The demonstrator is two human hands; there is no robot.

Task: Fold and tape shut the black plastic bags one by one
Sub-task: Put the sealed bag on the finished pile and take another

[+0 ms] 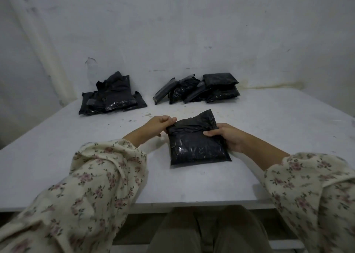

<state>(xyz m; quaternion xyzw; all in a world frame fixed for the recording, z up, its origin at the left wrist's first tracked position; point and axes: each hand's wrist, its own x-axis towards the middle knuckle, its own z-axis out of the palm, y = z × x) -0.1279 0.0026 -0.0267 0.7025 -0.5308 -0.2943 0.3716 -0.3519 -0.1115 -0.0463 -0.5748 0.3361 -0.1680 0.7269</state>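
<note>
Bag [196, 143] on table [269, 118], long axis near-far, flap far; left hand [159, 125] pinches far-left corner, right hand [224, 135] grips right edge.

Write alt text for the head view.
A left hand pinches the top corner and a right hand grips the side of a black bag on a white table. Behind lie a left pile and right pile of bags.
</note>
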